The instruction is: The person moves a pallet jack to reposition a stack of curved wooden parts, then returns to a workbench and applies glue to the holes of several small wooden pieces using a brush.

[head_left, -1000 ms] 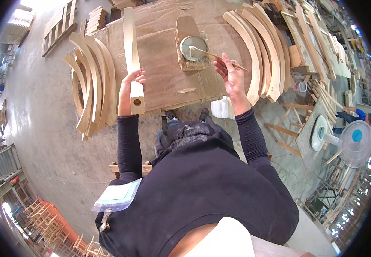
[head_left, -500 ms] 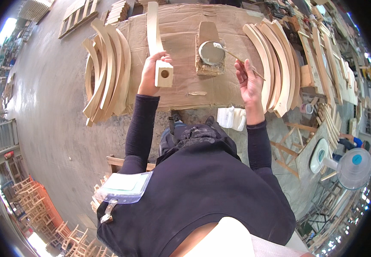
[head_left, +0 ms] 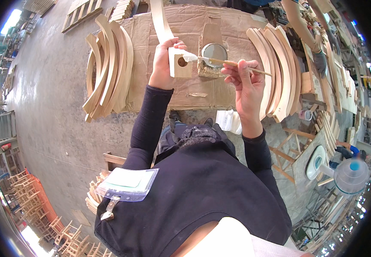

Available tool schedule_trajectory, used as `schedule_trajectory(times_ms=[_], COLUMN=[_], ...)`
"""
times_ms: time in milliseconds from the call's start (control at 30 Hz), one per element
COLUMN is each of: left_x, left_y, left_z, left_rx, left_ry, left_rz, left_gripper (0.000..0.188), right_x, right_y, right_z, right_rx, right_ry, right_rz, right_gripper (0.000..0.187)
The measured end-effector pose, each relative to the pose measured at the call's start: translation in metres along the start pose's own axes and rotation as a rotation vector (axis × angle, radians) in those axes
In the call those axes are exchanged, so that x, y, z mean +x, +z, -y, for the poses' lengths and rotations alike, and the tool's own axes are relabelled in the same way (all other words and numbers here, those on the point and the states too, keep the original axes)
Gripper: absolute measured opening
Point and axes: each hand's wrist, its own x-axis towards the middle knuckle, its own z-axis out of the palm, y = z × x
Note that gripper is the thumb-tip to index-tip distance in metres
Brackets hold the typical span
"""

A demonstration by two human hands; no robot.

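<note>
- Hands: two, both the person's own. The left hand (head_left: pixel 165 64) is wrapped round a curved wooden part (head_left: pixel 173 51) near its squared end; the right hand (head_left: pixel 246 83) pinches a thin brush (head_left: pixel 232 64) between thumb and fingers.
- Held things: one curved wooden part, one brush. The part's block end (head_left: pixel 181 63) faces the camera, lifted just above the cardboard, with one round hole in that face.
- Brush tip: white, touching the top right corner of the block end.
- Long axis of the part: it runs from the block end away from the person, bending slightly left toward the top edge of the view. The brush lies nearly level, tip to the left, handle to the right and a little down.
- Tin (head_left: pixel 214 52): one round open tin, just beyond the brush, standing on a small board.
- Stacks: two piles of curved wooden slats, the left pile (head_left: pixel 108 68) leaning over the cardboard's left edge, the right pile (head_left: pixel 275 68) on its right side. I count about five in the left and about five in the right; overlaps make the exact number unsure.
- Surface: brown cardboard sheet (head_left: pixel 194 92) covering a low bench, creased and stained.
- Room: bare concrete floor (head_left: pixel 57 111), workshop space with wooden frames stacked at lower left, more timber parts at right, and a fan (head_left: pixel 348 175) at lower right.
- Badge holder (head_left: pixel 127 184): one, clear, hanging on the person's dark top.
</note>
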Motion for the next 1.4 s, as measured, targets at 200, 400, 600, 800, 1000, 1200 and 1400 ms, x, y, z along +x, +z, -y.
schedule_trajectory(times_ms=[200, 400, 600, 800, 1000, 1200, 1400], left_x=[0.009, 0.008, -0.004, 0.010, 0.006, 0.012, 0.003], left_y=[-0.007, 0.001, 0.014, 0.008, 0.022, 0.019, 0.028], left_z=[-0.005, 0.000, 0.008, 0.003, 0.008, 0.009, 0.014], left_rx=[-0.055, -0.104, 0.089, -0.156, -0.079, -0.109, -0.028], left_ry=[-0.135, -0.062, 0.128, -0.037, -0.014, -0.033, 0.035], left_rz=[0.086, 0.090, 0.181, 0.093, 0.065, 0.005, -0.045], left_gripper=[0.015, 0.013, 0.010, 0.012, 0.014, 0.016, 0.014], right_x=[0.005, -0.001, -0.013, -0.012, -0.003, 0.011, 0.022], right_y=[-0.001, -0.004, -0.007, -0.006, -0.002, 0.006, 0.008], right_z=[0.001, -0.001, 0.003, 0.009, 0.011, 0.009, 0.011], right_rx=[0.071, 0.087, 0.033, 0.011, 0.011, 0.087, 0.095], right_ry=[0.000, -0.017, -0.020, -0.016, 0.015, -0.001, 0.016], right_rz=[0.009, 0.078, 0.105, 0.073, 0.026, 0.010, -0.006], right_gripper=[0.008, 0.006, 0.006, 0.009, 0.011, 0.013, 0.013])
